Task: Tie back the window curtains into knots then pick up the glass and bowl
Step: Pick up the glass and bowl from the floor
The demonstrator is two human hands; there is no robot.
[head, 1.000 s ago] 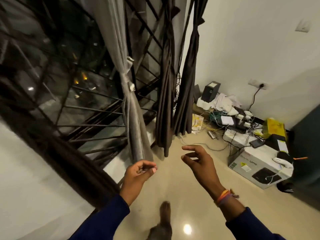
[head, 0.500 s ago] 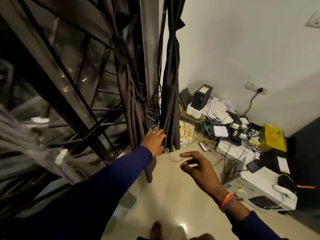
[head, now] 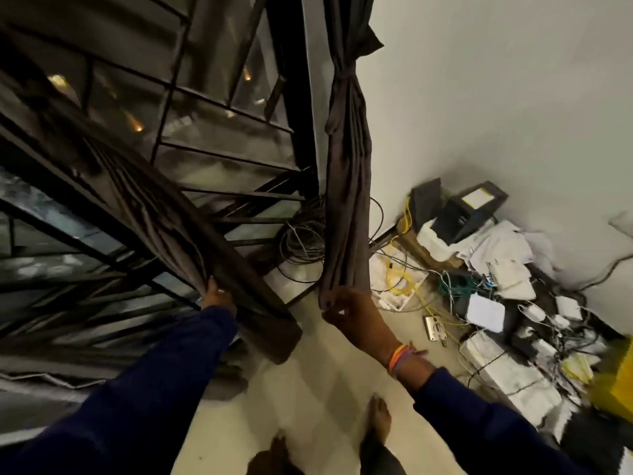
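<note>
At centre frame the left hand (head: 219,296) grips the lower end of one dark curtain (head: 164,214), drawn aslant; the right hand (head: 352,313) pinches the hanging curtain's (head: 347,186) hem, seemingly gathering both to knot; glass and bowl unseen.

Two dark brown curtains (head: 346,186) hang bunched: one slants left (head: 161,214), one nearly straight by the wall.

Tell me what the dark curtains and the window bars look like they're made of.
Dark curtains: soft matte woven cloth, brown-grey, judging by the fine hanging folds; the exact fibre is unclear. Window bars: probably painted metal, being thin, straight, rigid and dark with a slight sheen.
</note>
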